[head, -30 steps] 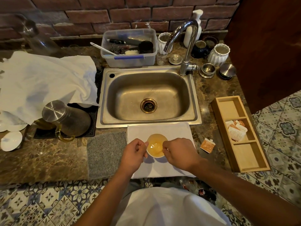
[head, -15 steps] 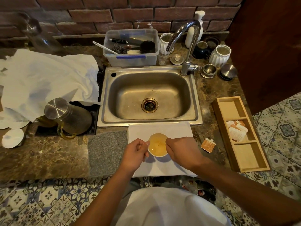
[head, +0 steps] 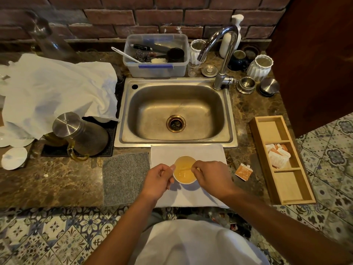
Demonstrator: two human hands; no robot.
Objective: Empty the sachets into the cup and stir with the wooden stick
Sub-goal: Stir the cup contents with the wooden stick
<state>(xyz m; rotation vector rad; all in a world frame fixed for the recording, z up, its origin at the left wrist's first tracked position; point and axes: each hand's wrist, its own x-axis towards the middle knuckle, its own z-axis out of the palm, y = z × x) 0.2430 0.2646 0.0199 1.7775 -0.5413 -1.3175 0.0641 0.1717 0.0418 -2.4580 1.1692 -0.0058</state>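
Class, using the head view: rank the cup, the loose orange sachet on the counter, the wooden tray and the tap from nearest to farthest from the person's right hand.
From the right hand:
1. Cup, touching it, on its left.
2. Orange sachet, on the counter to its right.
3. Wooden tray, farther right.
4. Tap, beyond the sink, at the back.

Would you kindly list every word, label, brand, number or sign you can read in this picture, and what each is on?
No text can be read.
Orange sachet on the counter: pale print, too blurred to read.
Sachets in the wooden tray: faint print, too small to read.
Jug lid: a small mark, not legible.
Pump bottle: no label visible.
Cup: no lettering visible.
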